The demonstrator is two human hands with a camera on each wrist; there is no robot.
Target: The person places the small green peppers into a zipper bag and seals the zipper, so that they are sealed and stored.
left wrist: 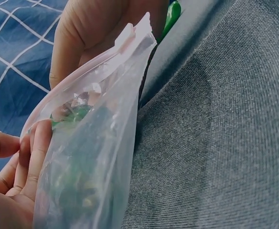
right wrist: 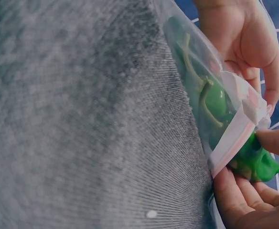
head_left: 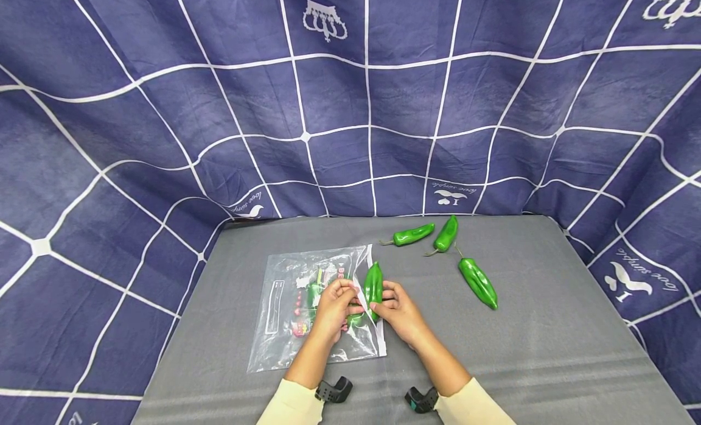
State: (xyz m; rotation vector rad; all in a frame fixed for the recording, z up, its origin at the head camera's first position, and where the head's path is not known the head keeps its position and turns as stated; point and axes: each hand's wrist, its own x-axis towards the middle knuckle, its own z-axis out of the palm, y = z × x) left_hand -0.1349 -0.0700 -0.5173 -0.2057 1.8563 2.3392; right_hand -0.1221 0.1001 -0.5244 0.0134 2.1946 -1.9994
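Observation:
A clear zip bag [head_left: 257, 347] with printed pink and red decoration lies on the table, its mouth facing right. My left hand [head_left: 334, 309] pinches the bag's edge between thumb and fingers, lifting one side of the mouth. In my right hand [head_left: 404, 315] is a green pepper [head_left: 375, 284], held between thumb and fingers at the opening. In the right wrist view, the held pepper [right wrist: 261, 164] is partly behind the zip strip [right wrist: 235, 138]. Other green peppers [right wrist: 216, 101] with curved stems show through the plastic inside the bag.
Three more green peppers lie on the grey tabletop [head_left: 547, 327]: one [head_left: 414, 234] and another [head_left: 446, 234] near the back edge, and a third [head_left: 479, 284] farther right. A blue curtain [head_left: 405, 96] with white lines hangs behind and at both sides.

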